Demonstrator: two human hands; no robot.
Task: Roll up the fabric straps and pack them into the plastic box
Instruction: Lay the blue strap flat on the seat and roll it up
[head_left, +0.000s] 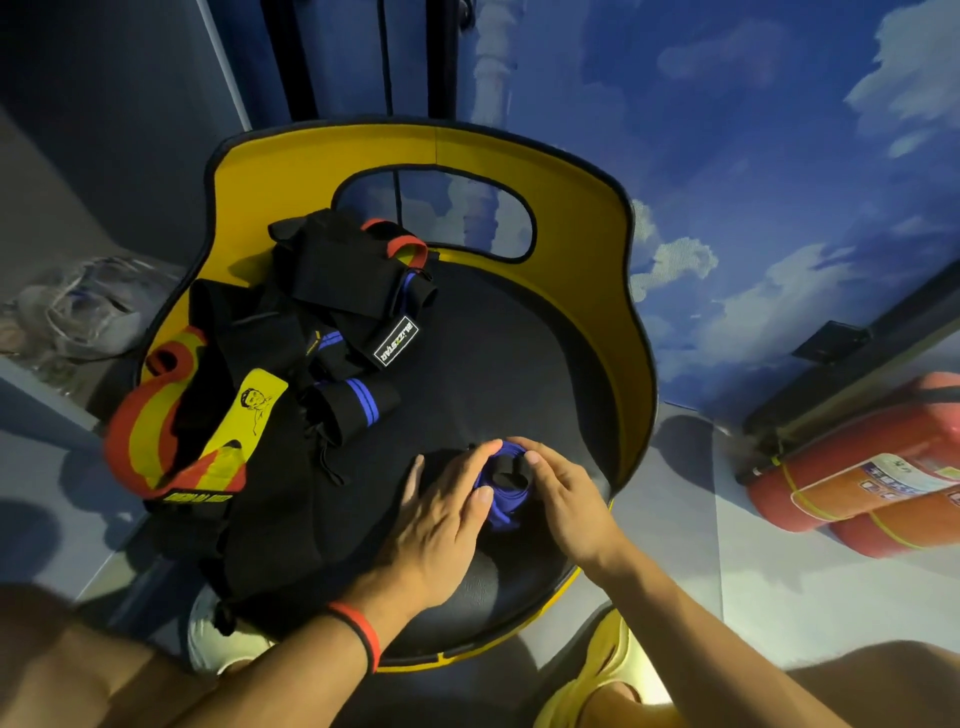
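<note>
- Underneath, one round black seat (493, 364) with a yellow backrest (582, 218) is the work surface. A cloud-painted wall (779, 156) rises on the far side and a pale floor (727, 571) lies around it.
- On the seat's left lies a tangled pile of straps (291, 332), black with blue, red and yellow, too knotted to count.
- Two red fire extinguishers (857, 478) lie on the floor at right, and one clear bag (88, 306) at left.
- Near the seat's near edge is one blue strap (504, 501), partly rolled. The left hand (441, 514) and the right hand (566, 499) both curl round it.
</note>
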